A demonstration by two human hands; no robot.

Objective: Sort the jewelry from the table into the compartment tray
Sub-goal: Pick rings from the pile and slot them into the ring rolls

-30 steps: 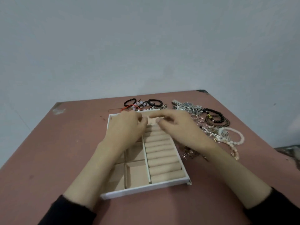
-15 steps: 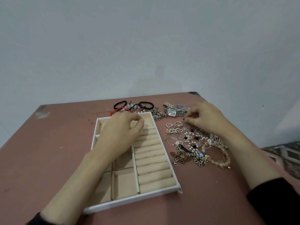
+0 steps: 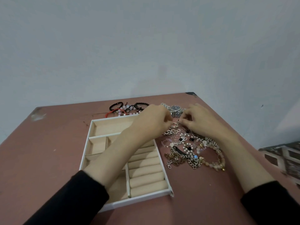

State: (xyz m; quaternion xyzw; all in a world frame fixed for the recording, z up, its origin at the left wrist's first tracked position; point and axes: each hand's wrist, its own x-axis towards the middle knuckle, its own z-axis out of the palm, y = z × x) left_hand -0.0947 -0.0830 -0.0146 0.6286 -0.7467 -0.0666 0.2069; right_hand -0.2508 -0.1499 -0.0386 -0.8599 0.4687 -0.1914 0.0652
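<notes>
The white compartment tray [image 3: 84, 153] with beige lining lies on the table, with ring rolls down its right side and open boxes on its left. Nothing shows in the visible compartments, though my left forearm hides part of them. A tangled jewelry pile [image 3: 186, 151] of chains, pearls and beaded bracelets lies just right of the tray. My left hand [image 3: 152, 120] reaches across the tray's far right corner, and its curled fingertips meet small silver rings [image 3: 174, 127] at the pile's far end. My right hand [image 3: 199, 120] pinches a small silver piece there, fingertips nearly touching the left hand's.
Black, red and pink bracelets [image 3: 126, 108] lie behind the tray. Two metal watches [image 3: 175, 108] lie behind my hands. The reddish table [image 3: 48, 159] ends at a grey wall in back. Its right edge runs along a patterned floor [image 3: 282, 156].
My left hand has left the tray's far end and moved right to the pile. My right hand stays at the pile's far end, now closer to the left hand.
</notes>
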